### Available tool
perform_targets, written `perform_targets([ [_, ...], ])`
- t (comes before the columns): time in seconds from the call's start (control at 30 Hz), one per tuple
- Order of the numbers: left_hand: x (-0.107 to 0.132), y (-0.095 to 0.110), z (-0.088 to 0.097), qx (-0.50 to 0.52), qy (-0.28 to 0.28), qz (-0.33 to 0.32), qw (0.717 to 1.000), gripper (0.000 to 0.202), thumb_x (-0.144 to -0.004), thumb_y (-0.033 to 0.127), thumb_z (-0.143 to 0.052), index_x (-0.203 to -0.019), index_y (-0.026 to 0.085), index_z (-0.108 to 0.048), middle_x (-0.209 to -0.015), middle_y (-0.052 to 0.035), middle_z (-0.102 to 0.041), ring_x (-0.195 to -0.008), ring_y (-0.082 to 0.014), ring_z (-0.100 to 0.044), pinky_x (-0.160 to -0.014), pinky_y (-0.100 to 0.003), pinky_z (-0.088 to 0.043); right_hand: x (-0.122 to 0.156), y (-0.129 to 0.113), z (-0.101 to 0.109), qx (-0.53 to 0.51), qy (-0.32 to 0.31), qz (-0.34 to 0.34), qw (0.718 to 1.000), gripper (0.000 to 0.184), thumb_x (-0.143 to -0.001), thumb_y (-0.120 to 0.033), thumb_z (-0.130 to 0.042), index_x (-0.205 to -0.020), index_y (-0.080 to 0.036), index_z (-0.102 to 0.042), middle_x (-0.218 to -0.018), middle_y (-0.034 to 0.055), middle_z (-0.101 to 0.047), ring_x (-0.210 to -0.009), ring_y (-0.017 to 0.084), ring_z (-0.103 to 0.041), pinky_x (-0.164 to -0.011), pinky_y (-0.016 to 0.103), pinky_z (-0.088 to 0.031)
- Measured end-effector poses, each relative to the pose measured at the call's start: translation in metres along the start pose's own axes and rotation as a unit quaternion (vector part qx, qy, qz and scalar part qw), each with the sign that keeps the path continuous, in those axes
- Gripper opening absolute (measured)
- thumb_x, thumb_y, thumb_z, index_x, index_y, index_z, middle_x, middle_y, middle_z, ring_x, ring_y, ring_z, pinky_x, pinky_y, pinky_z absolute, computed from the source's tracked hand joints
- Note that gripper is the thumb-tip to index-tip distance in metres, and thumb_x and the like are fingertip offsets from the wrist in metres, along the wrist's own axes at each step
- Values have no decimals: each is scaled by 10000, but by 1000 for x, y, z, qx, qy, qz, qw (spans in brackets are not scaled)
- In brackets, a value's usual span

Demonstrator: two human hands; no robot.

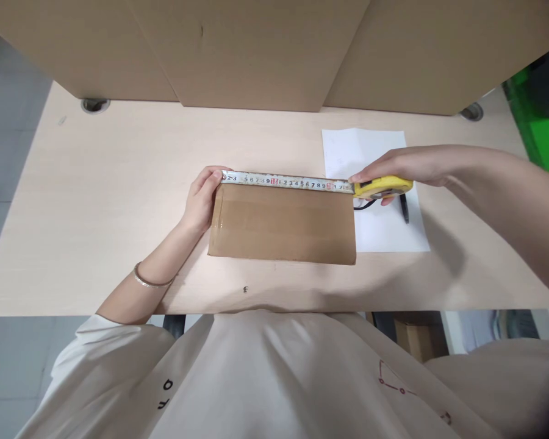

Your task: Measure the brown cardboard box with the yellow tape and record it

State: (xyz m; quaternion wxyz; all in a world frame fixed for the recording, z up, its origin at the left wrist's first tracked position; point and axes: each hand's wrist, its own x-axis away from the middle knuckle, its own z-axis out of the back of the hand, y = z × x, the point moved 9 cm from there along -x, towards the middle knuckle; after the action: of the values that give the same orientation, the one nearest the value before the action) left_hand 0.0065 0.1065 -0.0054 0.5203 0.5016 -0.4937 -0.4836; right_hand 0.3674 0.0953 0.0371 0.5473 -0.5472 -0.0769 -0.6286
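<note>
A brown cardboard box (283, 225) lies on the table in front of me. Along its far edge stretches the white blade of a tape measure (384, 185), whose yellow case is at the box's far right corner. My left hand (204, 198) grips the box's left end, its thumb pressing the blade's tip at the far left corner. The yellow case sits in my right hand (396, 167), fingers closed around it. A black strap hangs beneath the case.
A white sheet of paper (366, 146) lies right of the box, partly under my right hand, with a black pen (404, 208) on it. Large cardboard panels (256, 55) stand along the back of the pale table (119, 140). Two cable holes are near the back corners.
</note>
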Motion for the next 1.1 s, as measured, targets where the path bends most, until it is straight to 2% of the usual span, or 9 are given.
perform_targets([
  [0.2,2,2,-3,-19,-9,-12,1000,358,-921,568,-695,-960,216,-750,-1052,-46,-767,-998,-206,-704,-942,-332,-567,12,-3,-1,11,0,24,1000,452,-820,-708,-693,-871,-266,-775,-1070,80,-765,-1011,293,-698,-795,410,-612],
  [0.3,-1,-5,-4,18,-39,-4,999,532,-911,720,-623,-1089,231,-736,-1208,-78,-763,-1168,-255,-713,-1076,-411,-559,22,-4,-4,24,5,25,999,438,-803,-704,-723,-895,-280,-782,-1096,71,-741,-1061,285,-666,-894,402,-585],
  [0.4,-3,-12,9,48,-57,3,997,701,-928,835,-455,-1210,245,-708,-1328,-106,-733,-1356,-301,-650,-1211,-496,-493,29,-5,-11,22,-12,19,1000,384,-795,-654,-756,-896,-285,-779,-1085,66,-719,-1077,269,-645,-907,364,-563],
  [0.57,8,-10,34,-163,-92,-37,982,649,-965,734,-523,-1317,223,-711,-1468,-118,-657,-1503,-340,-510,-1360,-539,-293,28,-1,-12,-17,-19,32,999,402,-781,-635,-783,-905,-253,-781,-1106,70,-734,-1038,246,-661,-826,319,-557],
  [0.7,21,-13,26,-282,-126,-64,949,797,-984,804,-339,-1401,213,-675,-1603,-139,-553,-1619,-360,-334,-1384,-586,-187,21,6,-9,-128,9,24,991,383,-786,-584,-772,-910,-222,-791,-1066,108,-772,-1012,268,-702,-711,323,-575],
  [0.8,23,-12,18,-258,-101,-82,957,927,-931,889,-259,-1395,203,-677,-1579,-171,-579,-1603,-390,-362,-1373,-623,-186,23,0,-12,-176,22,37,983,333,-811,-533,-771,-917,-217,-787,-1025,119,-777,-979,275,-721,-636,318,-576],
  [0.97,30,-9,0,-68,-155,-51,984,791,-930,889,-277,-1437,382,-609,-1408,-76,-724,-1333,-284,-676,-1156,-486,-561,39,-34,0,-239,98,123,958,266,-832,-456,-722,-903,-200,-738,-956,107,-743,-889,267,-720,-582,317,-572],
  [1.03,36,9,3,-24,-107,-99,989,740,-932,880,-323,-1527,465,-468,-1516,-28,-658,-1388,-250,-648,-1172,-454,-557,44,-47,16,-274,151,163,936,255,-838,-435,-702,-922,-195,-696,-969,108,-720,-899,273,-715,-595,331,-571],
  [1.1,47,40,5,-21,-44,-200,979,734,-948,834,-419,-1598,517,-295,-1687,9,-484,-1551,-244,-500,-1278,-466,-455,44,-55,30,-319,197,183,909,254,-833,-428,-711,-931,-209,-626,-996,102,-697,-930,274,-709,-629,340,-567],
])
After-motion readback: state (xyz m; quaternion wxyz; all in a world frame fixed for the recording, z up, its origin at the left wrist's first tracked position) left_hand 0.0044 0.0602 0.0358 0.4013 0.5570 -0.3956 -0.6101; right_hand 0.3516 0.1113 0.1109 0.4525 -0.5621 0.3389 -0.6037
